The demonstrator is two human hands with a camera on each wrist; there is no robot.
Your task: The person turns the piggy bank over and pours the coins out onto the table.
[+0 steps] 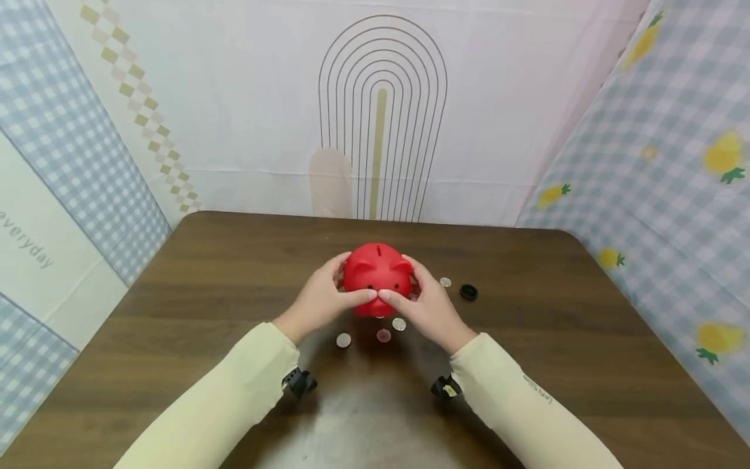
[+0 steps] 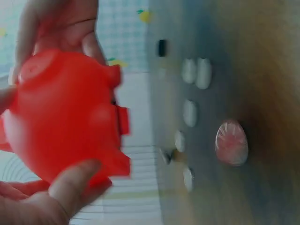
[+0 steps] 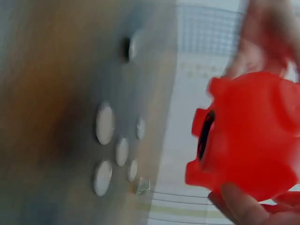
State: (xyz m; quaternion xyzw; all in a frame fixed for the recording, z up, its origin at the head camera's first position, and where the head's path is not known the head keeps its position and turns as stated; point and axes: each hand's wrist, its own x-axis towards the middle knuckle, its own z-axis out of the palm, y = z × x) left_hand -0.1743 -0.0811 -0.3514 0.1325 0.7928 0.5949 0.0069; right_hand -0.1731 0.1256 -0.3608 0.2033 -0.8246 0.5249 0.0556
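Observation:
A red piggy bank, coin slot on top and snout towards me, is held above the table between both hands. My left hand grips its left side, with the thumb across the face and the fingers round the far side. On the other side my right hand grips it the same way, the two thumb tips close together over the snout. In the right wrist view the bank's stubby feet hang clear of the table, and a dark round opening shows in its underside.
Below the bank lie several coins, among them a silver coin and a reddish coin. A black round plug lies to the right, near another coin. A small shiny piece lies further back. Patterned cloth hangs behind the brown table.

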